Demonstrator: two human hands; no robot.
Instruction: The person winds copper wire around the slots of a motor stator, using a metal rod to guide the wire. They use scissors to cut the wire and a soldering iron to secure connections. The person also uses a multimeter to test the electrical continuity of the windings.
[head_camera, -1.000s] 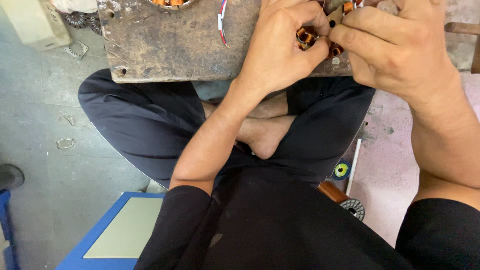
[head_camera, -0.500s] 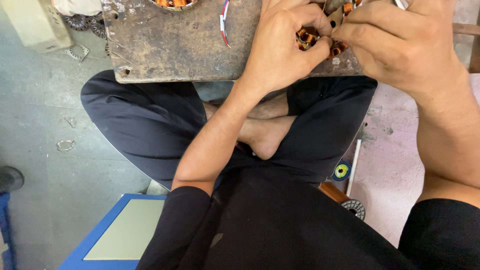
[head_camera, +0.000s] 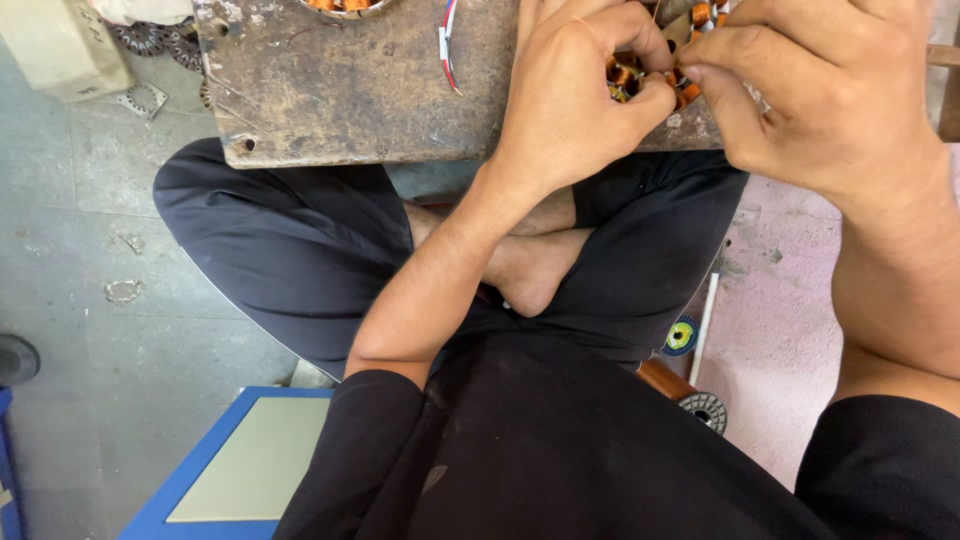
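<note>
I sit cross-legged at a worn wooden board. My left hand is closed around a small motor stator with copper windings at the board's near edge. My right hand pinches the same stator from the right, thumb and fingers pressed on its orange coils. Most of the stator is hidden under both hands. A thin copper wire runs over my left knuckles.
Red, white and blue wires lie on the board. Another copper-wound part sits at the top edge. A blue-framed panel, a wire spool, a white rod and a black reel lie on the floor.
The view has shifted slightly, so the board and hands sit a little to the right and lower. Both hands keep their hold on the stator.
</note>
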